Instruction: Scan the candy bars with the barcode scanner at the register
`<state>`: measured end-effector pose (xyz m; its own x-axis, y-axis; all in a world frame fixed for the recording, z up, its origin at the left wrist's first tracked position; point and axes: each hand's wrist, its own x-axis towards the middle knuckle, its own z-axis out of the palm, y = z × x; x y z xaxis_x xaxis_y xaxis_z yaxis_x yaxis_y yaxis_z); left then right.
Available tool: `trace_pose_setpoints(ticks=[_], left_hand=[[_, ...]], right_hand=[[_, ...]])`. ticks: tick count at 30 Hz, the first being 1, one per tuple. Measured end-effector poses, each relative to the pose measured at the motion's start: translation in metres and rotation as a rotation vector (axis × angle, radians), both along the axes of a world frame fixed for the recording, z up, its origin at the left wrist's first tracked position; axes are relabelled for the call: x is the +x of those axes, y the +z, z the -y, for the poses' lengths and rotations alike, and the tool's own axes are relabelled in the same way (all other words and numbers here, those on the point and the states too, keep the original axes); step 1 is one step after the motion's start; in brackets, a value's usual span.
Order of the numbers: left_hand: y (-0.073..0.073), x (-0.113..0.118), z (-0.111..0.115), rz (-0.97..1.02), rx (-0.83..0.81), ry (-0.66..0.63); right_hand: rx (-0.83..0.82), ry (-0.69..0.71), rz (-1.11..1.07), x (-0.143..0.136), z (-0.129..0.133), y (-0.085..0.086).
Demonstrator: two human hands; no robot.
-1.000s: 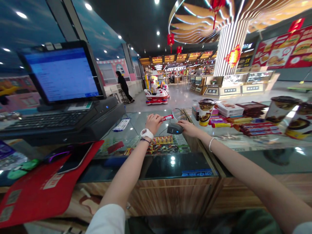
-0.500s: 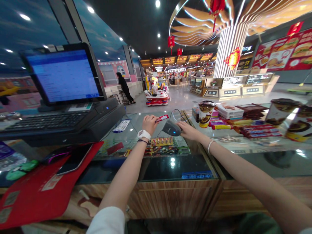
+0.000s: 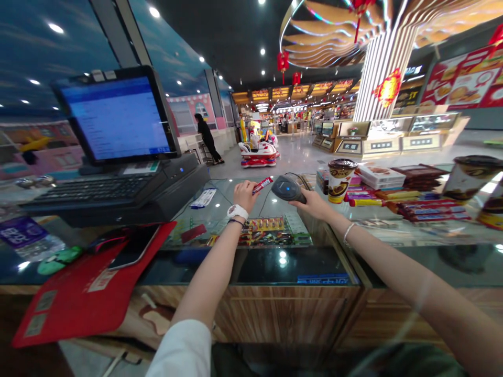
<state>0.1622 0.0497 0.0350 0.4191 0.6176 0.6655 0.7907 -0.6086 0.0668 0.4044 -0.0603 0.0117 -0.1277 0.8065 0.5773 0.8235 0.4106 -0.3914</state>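
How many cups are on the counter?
3: one cup near the right hand, another cup farther right, a third cup cut off at the right edge. More may be hidden.

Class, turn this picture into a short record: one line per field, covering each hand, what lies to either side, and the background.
Left hand: holds a red packet
Right hand: grips a scanner, its head close to the packet
Left side: monitor, keyboard, phone on a red mat
Right side: Dove cup, bars
Background: person in black, standing
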Motion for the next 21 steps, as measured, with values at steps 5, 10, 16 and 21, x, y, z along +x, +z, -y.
trace_pose_setpoints(ticks=[5, 10, 16, 21], left_hand=[[-0.003, 0.000, -0.002, 0.005, 0.017, -0.009], [-0.005, -0.001, -0.003, -0.022, 0.016, 0.010], [-0.007, -0.002, -0.007, -0.019, 0.027, 0.009], [-0.008, -0.002, -0.007, -0.034, 0.040, 0.007]], right_hand=[[-0.068, -0.093, 0.101, -0.010, 0.002, 0.003], [-0.079, -0.124, 0.124, -0.013, 0.003, 0.005], [-0.099, -0.124, 0.119, -0.014, 0.002, 0.005], [-0.099, -0.127, 0.129, -0.015, 0.003, 0.006]])
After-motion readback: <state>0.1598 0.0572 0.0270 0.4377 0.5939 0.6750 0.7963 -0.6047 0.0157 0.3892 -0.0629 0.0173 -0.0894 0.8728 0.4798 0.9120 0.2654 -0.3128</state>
